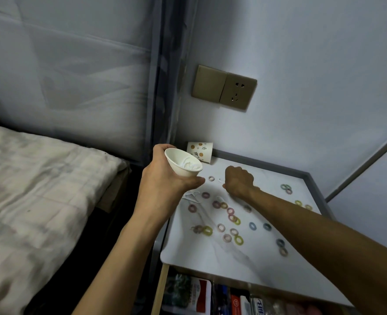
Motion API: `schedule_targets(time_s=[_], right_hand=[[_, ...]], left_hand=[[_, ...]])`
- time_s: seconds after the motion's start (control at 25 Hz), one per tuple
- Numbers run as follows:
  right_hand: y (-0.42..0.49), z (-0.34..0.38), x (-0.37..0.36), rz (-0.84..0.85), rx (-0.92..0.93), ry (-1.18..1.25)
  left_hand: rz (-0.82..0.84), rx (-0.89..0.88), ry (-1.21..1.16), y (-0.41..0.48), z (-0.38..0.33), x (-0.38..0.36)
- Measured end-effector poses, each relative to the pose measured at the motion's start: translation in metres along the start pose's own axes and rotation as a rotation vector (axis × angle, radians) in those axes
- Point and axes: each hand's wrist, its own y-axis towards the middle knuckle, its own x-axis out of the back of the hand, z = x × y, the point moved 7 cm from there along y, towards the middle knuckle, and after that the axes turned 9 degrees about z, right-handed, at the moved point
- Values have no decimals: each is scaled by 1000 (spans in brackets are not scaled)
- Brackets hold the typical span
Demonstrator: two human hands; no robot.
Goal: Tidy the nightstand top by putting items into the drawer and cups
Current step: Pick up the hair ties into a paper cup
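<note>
Left hand (pixel 163 181) grips the white cup (pixel 181 164), fingers curled round its wall, holding it tilted above the left rear edge of the nightstand top (pixel 210 260). White pieces lie inside the cup. Right hand (pixel 239 181) sits knuckles-up on the top with fingers curled; whether it pinches anything cannot be told. Coloured rings (pixel 238 240) lie scattered across the top. Risk: the tilt may spill the cup's contents, and a piece released short of the rim may fall beside the nightstand.
</note>
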Motion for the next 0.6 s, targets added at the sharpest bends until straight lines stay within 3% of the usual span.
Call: schedule_targets(time_s=[0.16,0.4,0.6], right_hand=[[-22,6,-3,-34,142,-177],[-28,-1,-20,32,219,-201],[-35,-16,-4,-44,244,77]], left_hand=[[20,4,17,-5,-4,-3],[22,8,30,-10,-2,-2],[22,3,40,-8,-3,-2]])
